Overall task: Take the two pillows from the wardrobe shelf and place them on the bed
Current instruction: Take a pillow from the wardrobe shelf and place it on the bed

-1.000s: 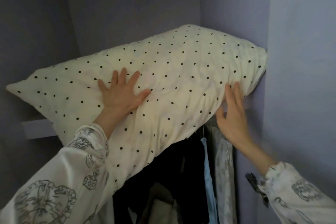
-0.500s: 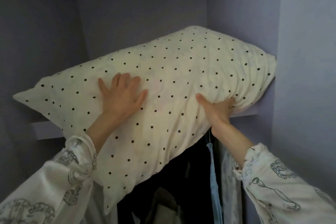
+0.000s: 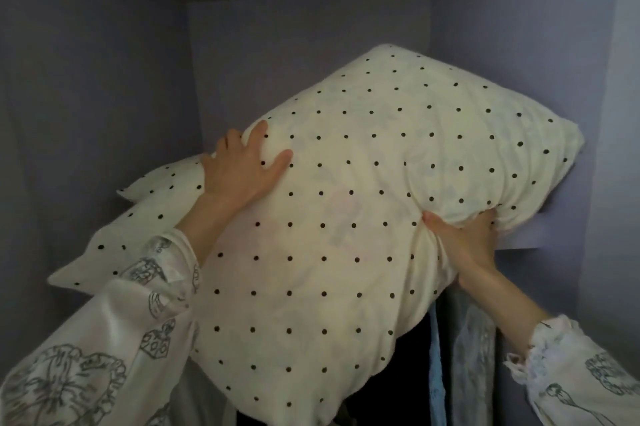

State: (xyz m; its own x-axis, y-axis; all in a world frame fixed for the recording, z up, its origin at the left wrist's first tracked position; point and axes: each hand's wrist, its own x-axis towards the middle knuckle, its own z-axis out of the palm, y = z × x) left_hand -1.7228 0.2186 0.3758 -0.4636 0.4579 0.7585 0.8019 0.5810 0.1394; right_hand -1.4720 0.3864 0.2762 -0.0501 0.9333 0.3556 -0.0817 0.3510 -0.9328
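Note:
A cream pillow with black dots point(image 3: 363, 204) hangs tilted, half off the wardrobe shelf point(image 3: 519, 235), its lower end drooping toward me. My left hand point(image 3: 242, 169) grips its upper left edge, fingers curled over the top. My right hand point(image 3: 464, 238) clutches its underside at the right, fingers dug into the fabric. Behind and to the left, a second dotted pillow point(image 3: 162, 190) peeks out; whether it rests on the shelf is hidden.
Purple wardrobe walls point(image 3: 86, 96) close in on both sides and at the back. Below the shelf hang dark clothes point(image 3: 408, 373) and a pale blue garment point(image 3: 438, 373). My patterned white sleeves fill the lower corners.
The front pillow has been pulled out and down toward me, uncovering the second pillow behind it. My left hand shifted from the pillow's face to its upper edge.

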